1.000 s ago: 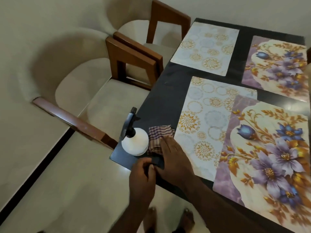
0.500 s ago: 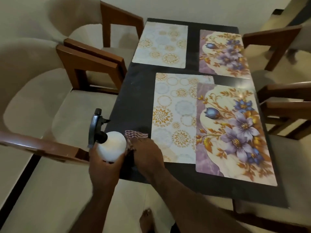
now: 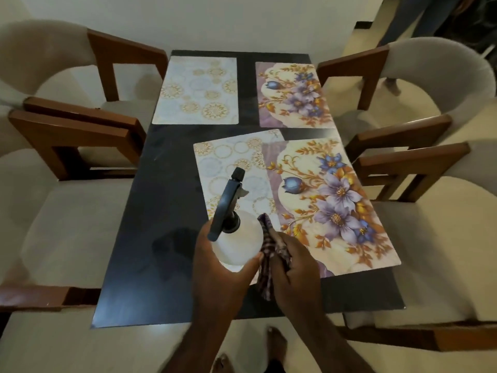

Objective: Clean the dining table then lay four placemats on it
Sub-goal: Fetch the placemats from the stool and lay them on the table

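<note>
My left hand (image 3: 219,267) grips a white spray bottle (image 3: 238,239) with a dark trigger head, lifted above the dark dining table (image 3: 161,211). Right beside it, my right hand (image 3: 294,267) holds a bunched checked cloth (image 3: 269,254). On the table lie a pale circle-patterned placemat (image 3: 197,90) at the far left and a floral placemat (image 3: 291,94) at the far right. Nearer, a second circle-patterned placemat (image 3: 228,162) lies partly under a second floral placemat (image 3: 330,200).
Beige chairs with wooden arms stand on both sides: chair (image 3: 67,135) on the left, chair (image 3: 419,135) on the right. A dull wet-looking patch (image 3: 172,246) marks the table's near left. A person's legs (image 3: 419,17) stand at the top right. My bare feet show below.
My left hand took hold of the spray bottle and lifted it off the table corner. My right hand picked up the cloth. The view swung round to face the table's length.
</note>
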